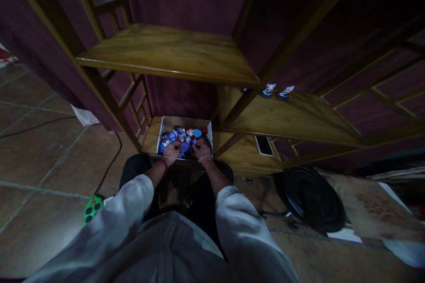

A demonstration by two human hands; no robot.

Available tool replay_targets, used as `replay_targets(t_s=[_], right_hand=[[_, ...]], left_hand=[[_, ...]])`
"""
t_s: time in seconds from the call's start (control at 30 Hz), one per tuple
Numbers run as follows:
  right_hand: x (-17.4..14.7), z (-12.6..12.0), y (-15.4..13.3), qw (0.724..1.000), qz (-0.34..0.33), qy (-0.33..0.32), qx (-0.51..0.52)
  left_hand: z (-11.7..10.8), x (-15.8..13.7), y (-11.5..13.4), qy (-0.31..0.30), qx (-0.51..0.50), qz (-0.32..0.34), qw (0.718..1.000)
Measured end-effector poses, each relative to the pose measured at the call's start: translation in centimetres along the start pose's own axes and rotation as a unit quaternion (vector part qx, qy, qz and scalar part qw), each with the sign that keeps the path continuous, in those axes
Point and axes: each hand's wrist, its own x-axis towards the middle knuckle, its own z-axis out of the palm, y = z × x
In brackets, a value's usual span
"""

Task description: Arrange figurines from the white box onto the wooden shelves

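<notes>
A white cardboard box (pixel 160 141) sits on the lowest wooden shelf, filled with small toy figurines (pixel 172 135) in blue, purple, white and red. Both my hands reach into its front part. My left hand (pixel 171 152) is closed with its fingertips at a purple piece (pixel 184 147), which looks like part of a figurine. Across from it, my right hand (pixel 202 148) has its fingers curled in at the box's right side. What it holds, if anything, is too small and dark to make out. A light blue round piece (pixel 197 133) lies just behind the right hand.
Above the box juts a wooden shelf board (pixel 166 53). Small figurines (pixel 268 90) stand on the middle shelf to the right, and a phone (pixel 264 145) lies lower down. A black round seat (pixel 310 199) is at right; a green power strip (pixel 93 209) lies on the tiled floor.
</notes>
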Motion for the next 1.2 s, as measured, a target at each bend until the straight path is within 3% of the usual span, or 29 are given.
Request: replay_targets(t_s=[0.13,0.33,0.5,0.77,1.03,1.2], right_hand=[[0.1,-0.2,0.0,1.000,0.017,0.010,0.011],[0.1,-0.8,-0.6,0.996,0.055,-0.059,0.038],[-0.2,-1.2,-1.0,0.995,0.044,-0.084,0.040],[-0.3,-1.1,-1.0,0.997,0.024,-0.060,0.041],[-0.6,-1.3,-1.0,0.996,0.052,-0.072,0.009],[-0.7,-0.6,-0.2,0.993,0.053,-0.056,0.084]], left_hand=[[0.0,0.0,0.0,0.002,-0.004,0.004,1.000],[0.0,0.1,0.0,-0.011,0.036,0.000,0.999],[-0.2,0.0,0.4,-0.020,0.035,-0.006,0.999],[-0.4,-0.3,0.8,-0.032,0.034,-0.003,0.999],[-0.8,-0.8,1.5,-0.067,0.098,0.001,0.993],[-0.7,-0.8,1.3,-0.065,0.091,0.008,0.994]])
